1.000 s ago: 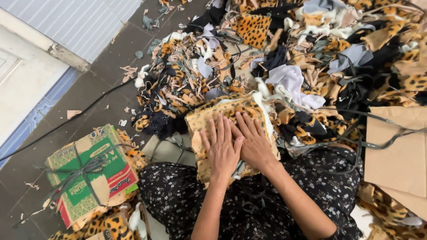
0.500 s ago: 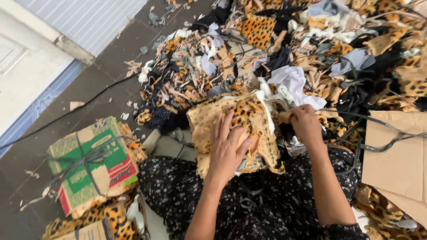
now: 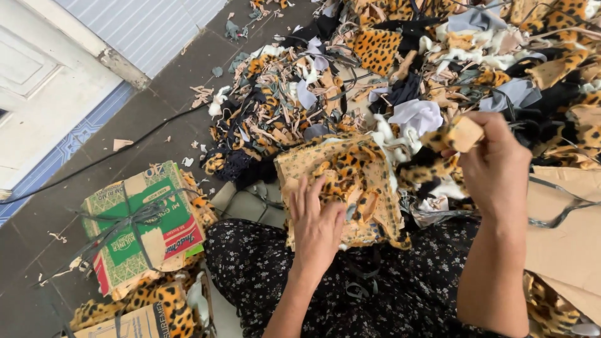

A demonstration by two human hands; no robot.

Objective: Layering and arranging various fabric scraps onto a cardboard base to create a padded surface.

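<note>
Left hand: the left hand lies flat, palm down, fingers spread and open, pressing on a stack of leopard-print fabric pieces; it grips nothing.
Right hand: the right hand is raised above the lap's right side, fingers curled shut around a scrap of leopard-print fabric, whose tan back shows at the top by the thumb while a spotted strip trails down to the left.
Stack: the stack rests on the person's lap, on a dark flowered skirt, at the lap's far edge where it meets the scrap pile; some pieces show their tan underside, others the spotted face, and the edges are uneven.
Scrap in hand: it hangs just to the right of the stack, apart from it, over the near edge of the pile.
Scrap pile: a big heap of fabric offcuts in leopard print, black, white, grey and tan covers the floor beyond the lap, up to the far and right edges of the view.
Cardboard: a brown cardboard sheet lies at the right, beside the right forearm.
Bundle: a green and red cardboard box tied with dark string sits on the floor to the left of the lap, leopard fabric sticking out beneath it.
Floor: dark tile floor with small scraps and a thin black cable running toward a white door at the upper left.
</note>
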